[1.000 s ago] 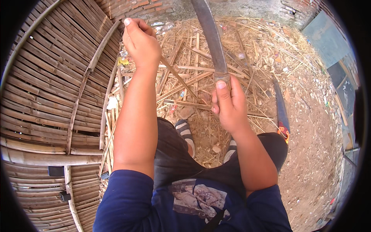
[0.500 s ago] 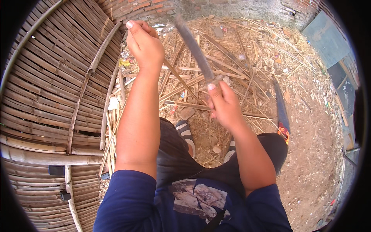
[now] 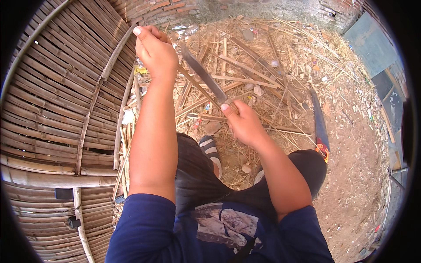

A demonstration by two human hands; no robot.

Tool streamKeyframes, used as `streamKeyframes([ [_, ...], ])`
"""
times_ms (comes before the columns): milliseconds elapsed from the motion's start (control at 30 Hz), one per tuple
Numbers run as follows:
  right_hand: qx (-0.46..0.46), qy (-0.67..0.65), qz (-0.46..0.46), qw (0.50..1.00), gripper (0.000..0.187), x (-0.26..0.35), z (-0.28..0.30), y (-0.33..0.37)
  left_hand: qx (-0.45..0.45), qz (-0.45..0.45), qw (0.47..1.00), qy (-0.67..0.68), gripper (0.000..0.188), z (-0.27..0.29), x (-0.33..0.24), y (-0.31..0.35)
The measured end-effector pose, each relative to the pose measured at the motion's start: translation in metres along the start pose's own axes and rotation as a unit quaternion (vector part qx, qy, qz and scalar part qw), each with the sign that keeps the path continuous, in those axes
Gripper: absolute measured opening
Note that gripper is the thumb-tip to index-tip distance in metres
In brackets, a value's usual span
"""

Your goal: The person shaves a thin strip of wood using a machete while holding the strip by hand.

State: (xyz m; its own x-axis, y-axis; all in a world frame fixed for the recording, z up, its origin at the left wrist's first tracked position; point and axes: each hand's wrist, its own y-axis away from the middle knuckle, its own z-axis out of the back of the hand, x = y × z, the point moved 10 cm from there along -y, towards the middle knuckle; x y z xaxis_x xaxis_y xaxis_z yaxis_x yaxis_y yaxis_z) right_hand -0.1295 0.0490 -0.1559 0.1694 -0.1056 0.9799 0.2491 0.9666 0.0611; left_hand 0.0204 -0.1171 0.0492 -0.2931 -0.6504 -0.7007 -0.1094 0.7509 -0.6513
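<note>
My left hand [image 3: 157, 53], raised at the upper left, is closed round a thin bamboo strip [image 3: 193, 80]. The strip slants down to the right, toward my other hand. My right hand [image 3: 244, 123] grips a machete [image 3: 204, 75], its thumb near the base of the blade. The handle is mostly hidden in that fist. The dark blade points up and left, close alongside the strip; whether they touch I cannot tell.
Loose bamboo strips [image 3: 250, 68] and dry straw litter the ground ahead. A handsaw [image 3: 320, 120] with an orange handle is beside my right knee. A slatted bamboo panel [image 3: 57, 96] fills the left side. Beyond is a brick wall [image 3: 175, 11].
The machete has swung down and left, bringing its blade beside the strip. My right hand has shifted left and slightly down. My left hand has moved slightly left, still holding the strip.
</note>
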Motion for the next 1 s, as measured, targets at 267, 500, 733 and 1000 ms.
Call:
streamKeyframes([
  [267,-0.154,-0.062,0.178,0.970,0.034,0.050,0.038,0.026,0.009,-0.017,1.000,-0.012,0.054,-0.010,-0.007,0.004],
  [500,-0.061,0.210,0.116,0.969,0.039,0.018,-0.013,0.004,-0.017,-0.002,0.999,-0.028,0.056,0.005,0.000,0.002],
  [733,0.024,0.127,-0.022,0.991,0.047,0.003,0.003,0.001,0.053,0.059,0.996,0.035,0.049,-0.012,-0.005,0.005],
  [1000,-0.027,0.069,0.018,0.997,0.042,0.027,0.026,0.014,0.010,0.030,1.000,-0.001,0.055,-0.021,-0.013,0.010],
])
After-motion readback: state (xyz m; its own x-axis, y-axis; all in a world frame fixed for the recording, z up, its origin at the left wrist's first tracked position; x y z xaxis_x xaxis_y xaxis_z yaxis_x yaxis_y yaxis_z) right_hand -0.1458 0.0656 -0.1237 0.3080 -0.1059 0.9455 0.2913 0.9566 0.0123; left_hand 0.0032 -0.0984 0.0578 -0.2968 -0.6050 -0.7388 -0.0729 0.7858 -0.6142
